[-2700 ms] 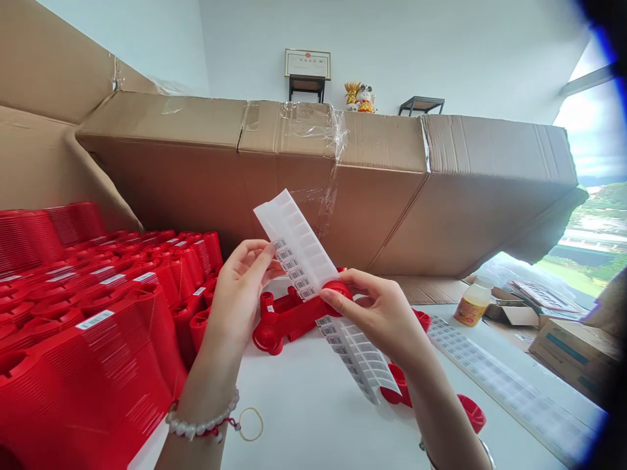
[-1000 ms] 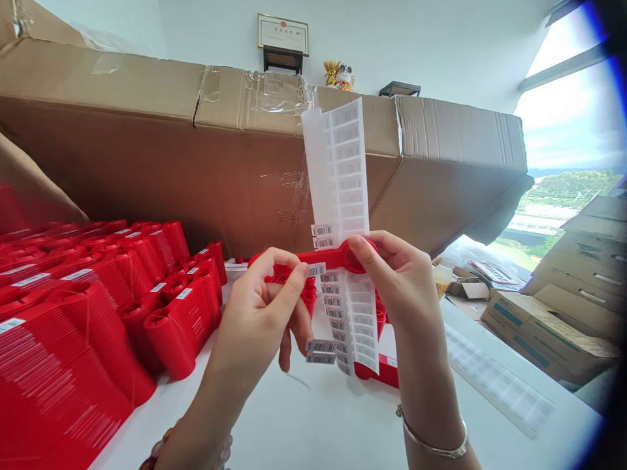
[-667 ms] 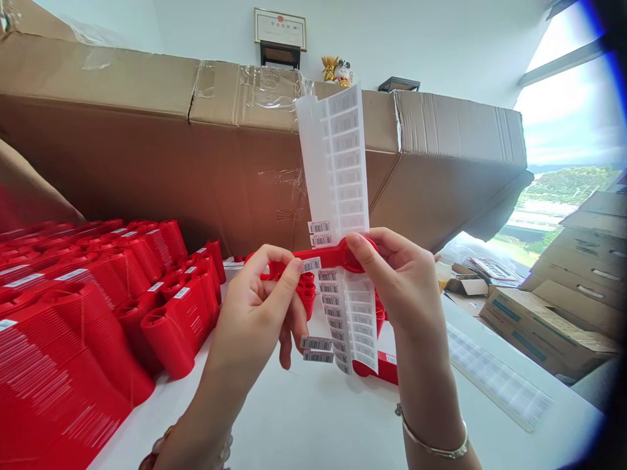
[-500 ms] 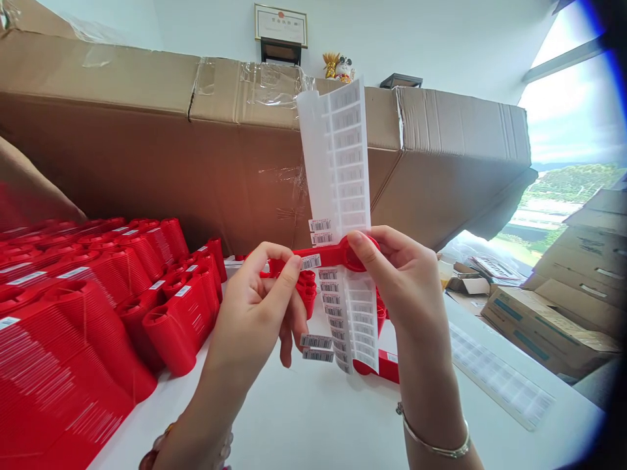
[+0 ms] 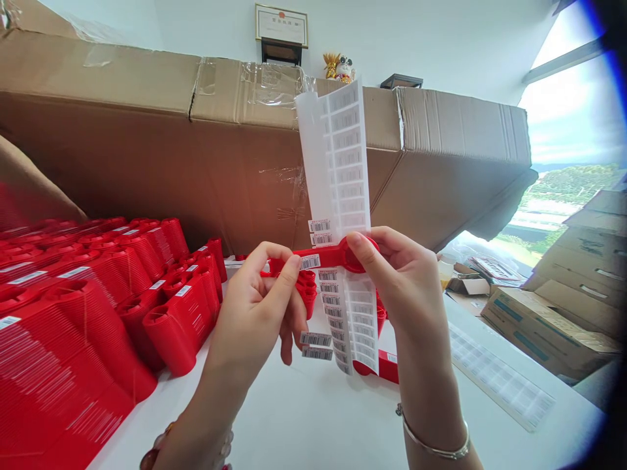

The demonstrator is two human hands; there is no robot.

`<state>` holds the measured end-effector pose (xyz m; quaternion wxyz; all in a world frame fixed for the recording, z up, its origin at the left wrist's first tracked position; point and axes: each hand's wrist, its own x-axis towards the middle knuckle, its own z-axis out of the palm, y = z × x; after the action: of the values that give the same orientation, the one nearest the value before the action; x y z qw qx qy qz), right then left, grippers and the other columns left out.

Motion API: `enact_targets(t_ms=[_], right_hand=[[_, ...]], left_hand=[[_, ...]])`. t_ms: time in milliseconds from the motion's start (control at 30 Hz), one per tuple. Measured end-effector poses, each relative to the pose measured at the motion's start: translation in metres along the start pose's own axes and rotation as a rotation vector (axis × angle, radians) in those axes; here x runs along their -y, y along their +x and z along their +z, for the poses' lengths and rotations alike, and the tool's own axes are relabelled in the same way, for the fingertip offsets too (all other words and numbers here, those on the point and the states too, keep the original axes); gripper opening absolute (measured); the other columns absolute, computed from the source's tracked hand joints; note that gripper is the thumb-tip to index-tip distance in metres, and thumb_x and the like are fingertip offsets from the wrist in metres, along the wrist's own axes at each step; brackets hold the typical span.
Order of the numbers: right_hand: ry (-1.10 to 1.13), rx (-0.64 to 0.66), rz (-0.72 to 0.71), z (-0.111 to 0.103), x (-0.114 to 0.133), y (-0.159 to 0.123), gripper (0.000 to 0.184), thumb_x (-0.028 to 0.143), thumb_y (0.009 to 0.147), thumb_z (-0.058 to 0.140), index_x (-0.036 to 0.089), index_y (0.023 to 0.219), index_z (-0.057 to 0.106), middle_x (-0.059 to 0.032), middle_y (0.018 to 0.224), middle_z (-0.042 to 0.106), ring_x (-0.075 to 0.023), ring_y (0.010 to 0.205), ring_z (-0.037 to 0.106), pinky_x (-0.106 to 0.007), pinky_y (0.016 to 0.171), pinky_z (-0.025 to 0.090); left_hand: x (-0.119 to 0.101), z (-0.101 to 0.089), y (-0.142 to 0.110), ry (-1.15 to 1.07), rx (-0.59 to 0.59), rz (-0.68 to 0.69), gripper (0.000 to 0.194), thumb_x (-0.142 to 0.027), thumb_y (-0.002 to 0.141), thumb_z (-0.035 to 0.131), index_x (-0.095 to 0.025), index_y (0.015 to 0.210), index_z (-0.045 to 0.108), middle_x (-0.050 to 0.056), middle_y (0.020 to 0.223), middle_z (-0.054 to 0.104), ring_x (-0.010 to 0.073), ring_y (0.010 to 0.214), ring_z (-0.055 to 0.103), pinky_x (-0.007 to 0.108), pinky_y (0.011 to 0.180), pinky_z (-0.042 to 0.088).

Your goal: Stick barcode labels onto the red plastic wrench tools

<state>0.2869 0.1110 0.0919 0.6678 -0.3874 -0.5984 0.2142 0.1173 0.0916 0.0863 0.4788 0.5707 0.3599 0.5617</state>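
Holding the light, stiff red plastic piece (image 5: 326, 257) up over the white surface (image 5: 313, 418), your right hand (image 5: 399, 277) pinches its round end and the soft sticker sheet (image 5: 343, 163). Your left hand (image 5: 252, 313) curls shut, one finger pressing a barcode sticker (image 5: 310, 262). Take hold at the round end.

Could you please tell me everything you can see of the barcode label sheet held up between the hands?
The barcode label sheet is a long, narrow, glossy white backing strip, held upright and slightly curled. Its upper part shows rows of pale, empty label outlines, while small barcode labels sit along its lower part. A red plastic part crosses in front of it, and the right hand grips that part against the sheet.
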Motion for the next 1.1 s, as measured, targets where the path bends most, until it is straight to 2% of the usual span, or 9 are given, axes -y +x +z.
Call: enact_targets(t_ms=[467, 567, 667, 767, 833, 900, 967, 1033, 1100], right_hand=[[0.048, -0.021, 0.02, 0.013, -0.001, -0.001, 0.026, 0.047, 0.084, 0.081, 0.021, 0.083, 0.078, -0.0036, 0.079, 0.076, -0.0175, 0.073, 0.072, -0.026, 0.058, 0.057], [0.027, -0.015, 0.036, 0.013, -0.01, 0.005, 0.029, 0.049, 0.084, 0.081, 0.02, 0.084, 0.078, -0.004, 0.079, 0.076, -0.0185, 0.075, 0.071, -0.029, 0.065, 0.058], [0.026, -0.024, 0.07, 0.008, -0.018, 0.011, 0.031, 0.052, 0.085, 0.08, 0.021, 0.088, 0.079, -0.005, 0.082, 0.077, -0.0197, 0.077, 0.072, -0.031, 0.066, 0.059], [0.03, -0.037, 0.086, 0.002, -0.022, 0.016, 0.034, 0.055, 0.085, 0.079, 0.021, 0.089, 0.08, -0.0057, 0.082, 0.078, -0.0203, 0.076, 0.073, -0.03, 0.063, 0.059], [0.023, -0.059, 0.086, -0.001, -0.023, 0.017, 0.034, 0.055, 0.084, 0.079, 0.021, 0.088, 0.08, -0.0058, 0.082, 0.078, -0.0204, 0.076, 0.073, -0.03, 0.061, 0.059], [0.028, -0.071, 0.087, -0.002, -0.022, 0.017, 0.035, 0.056, 0.084, 0.079, 0.021, 0.087, 0.08, -0.0057, 0.082, 0.077, -0.0203, 0.075, 0.073, -0.029, 0.061, 0.059], [0.04, -0.071, 0.09, 0.0, -0.021, 0.016, 0.035, 0.056, 0.084, 0.079, 0.022, 0.087, 0.08, -0.0052, 0.082, 0.077, -0.0199, 0.075, 0.072, -0.029, 0.061, 0.058], [0.057, -0.063, 0.089, 0.003, -0.019, 0.013, 0.035, 0.057, 0.084, 0.08, 0.022, 0.088, 0.08, -0.0046, 0.082, 0.076, -0.0194, 0.077, 0.072, -0.028, 0.062, 0.058], [0.075, -0.04, 0.082, 0.008, -0.017, 0.008, 0.034, 0.056, 0.086, 0.078, 0.023, 0.089, 0.08, -0.0043, 0.082, 0.076, -0.0193, 0.078, 0.072, -0.028, 0.063, 0.058]], left_hand=[[0.015, 0.007, 0.009, 0.187, -0.195, 0.087, 0.032, -0.053, 0.097, 0.064, -0.026, 0.089, 0.05, -0.006, 0.051, 0.062, 0.0122, 0.038, 0.054, 0.017, 0.035, 0.041], [0.018, 0.001, 0.015, 0.25, -0.283, 0.058, 0.042, -0.055, 0.092, 0.07, -0.028, 0.088, 0.039, -0.006, 0.054, 0.063, 0.0138, 0.04, 0.056, 0.018, 0.033, 0.041], [0.008, -0.005, 0.011, 0.255, -0.31, 0.051, 0.05, -0.053, 0.087, 0.077, -0.029, 0.089, 0.033, -0.008, 0.054, 0.065, 0.0156, 0.039, 0.058, 0.019, 0.031, 0.041], [-0.012, -0.01, -0.008, 0.177, -0.364, 0.214, 0.036, -0.052, 0.093, 0.07, -0.03, 0.097, 0.042, -0.006, 0.063, 0.068, 0.0164, 0.041, 0.062, 0.022, 0.03, 0.046], [-0.024, -0.011, -0.022, 0.216, -0.521, 0.375, 0.028, -0.053, 0.095, 0.065, -0.032, 0.101, 0.046, -0.002, 0.09, 0.075, 0.0167, 0.052, 0.068, 0.024, 0.031, 0.048], [-0.029, -0.012, -0.029, 0.35, -0.665, 0.484, 0.024, -0.052, 0.097, 0.062, -0.034, 0.108, 0.049, 0.0, 0.13, 0.067, 0.022, 0.084, 0.077, 0.029, 0.046, 0.06], [-0.025, -0.014, -0.028, 0.515, -0.727, 0.573, 0.035, -0.048, 0.094, 0.067, -0.032, 0.12, 0.05, 0.003, 0.157, 0.045, 0.0323, 0.129, 0.063, 0.042, 0.086, 0.067], [-0.014, -0.016, -0.019, 0.646, -0.711, 0.683, 0.054, -0.043, 0.088, 0.075, -0.025, 0.129, 0.044, 0.012, 0.164, 0.032, 0.0375, 0.152, 0.036, 0.055, 0.118, 0.047], [0.0, -0.017, -0.007, 0.739, -0.655, 0.778, 0.065, -0.038, 0.087, 0.078, -0.021, 0.134, 0.036, 0.022, 0.164, 0.027, 0.0375, 0.156, 0.027, 0.059, 0.124, 0.036]])
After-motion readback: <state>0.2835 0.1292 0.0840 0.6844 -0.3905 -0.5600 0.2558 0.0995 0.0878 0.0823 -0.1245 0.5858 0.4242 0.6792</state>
